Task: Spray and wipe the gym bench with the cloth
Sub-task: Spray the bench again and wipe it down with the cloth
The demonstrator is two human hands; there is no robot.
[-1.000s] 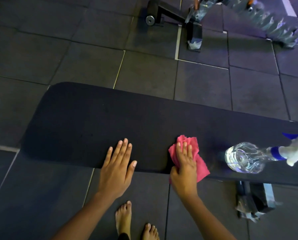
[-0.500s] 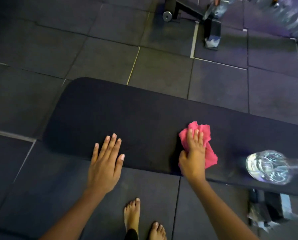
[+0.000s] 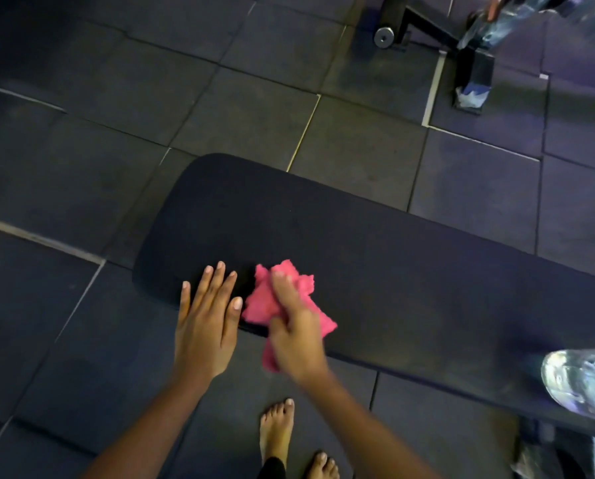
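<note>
Nearest the camera, two bare feet (image 3: 277, 430) stand on the dark tiled floor (image 3: 82, 167) just in front of the bench (image 3: 392, 271). The bench's near edge runs on a slant from left to lower right. The left hand (image 3: 204, 326) lies flat across that edge close to the bench's rounded left end, its fingers (image 3: 216, 285) straight and together on the black pad, holding nothing. Just to its right, almost touching the left thumb, the right hand (image 3: 294, 335) grips the pink cloth (image 3: 260, 305). Its fingers (image 3: 282, 288) lie over the bunched top and the thumb closes in from the near side, though the hand is blurred. The cloth sits on the pad at the near edge, with one corner hanging over that edge below the hand. To the right, bare pad stretches along the bench as far as a clear bottle (image 3: 582, 382), which lies near the picture's right border and is partly cut off by it. Beyond the hands the pad is bare up to the far edge. Past that edge there are open floor tiles with pale seams. At the top right stands the black foot of a machine frame (image 3: 475, 60), well apart from the bench.
</note>
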